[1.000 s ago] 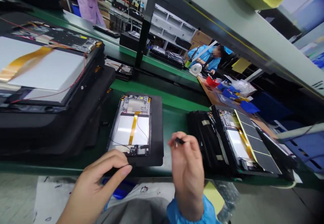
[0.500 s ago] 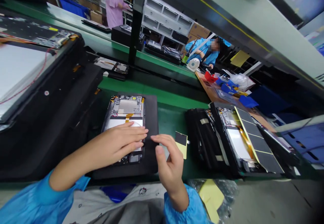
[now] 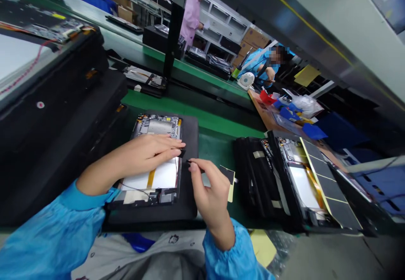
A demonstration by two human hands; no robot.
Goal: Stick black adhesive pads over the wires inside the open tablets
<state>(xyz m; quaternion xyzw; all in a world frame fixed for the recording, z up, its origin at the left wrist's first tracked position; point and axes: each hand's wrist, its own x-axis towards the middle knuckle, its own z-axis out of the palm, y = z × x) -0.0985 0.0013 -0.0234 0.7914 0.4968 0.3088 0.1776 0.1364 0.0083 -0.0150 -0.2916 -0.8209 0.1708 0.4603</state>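
An opened tablet (image 3: 163,183) with circuit board, white battery area and orange ribbon lies face-up on a black foam pad (image 3: 190,132). My left hand (image 3: 152,153) rests flat across the tablet's middle, fingers stretched out together towards its right edge. Just right of that edge, my right hand (image 3: 210,187) pinches the end of a small black strip (image 3: 187,161) between thumb and index finger. Another dark bit shows under the left fingertips; whether it is the same strip I cannot tell. Behind the right hand lies a yellow backing sheet with a dark piece (image 3: 228,174) on it.
Large opened devices in black padding (image 3: 63,102) are stacked at the left. On the right stand more black-padded tablets (image 3: 259,174), with a yellow sheet of black strips (image 3: 329,178) leaning on them. Beyond the bench are a small white fan (image 3: 246,80) and two people.
My left hand has slid up the tablet, uncovering its lower white part and orange strip. My right hand has closed into a pinch and moved slightly. The pink-clad person has shifted right.
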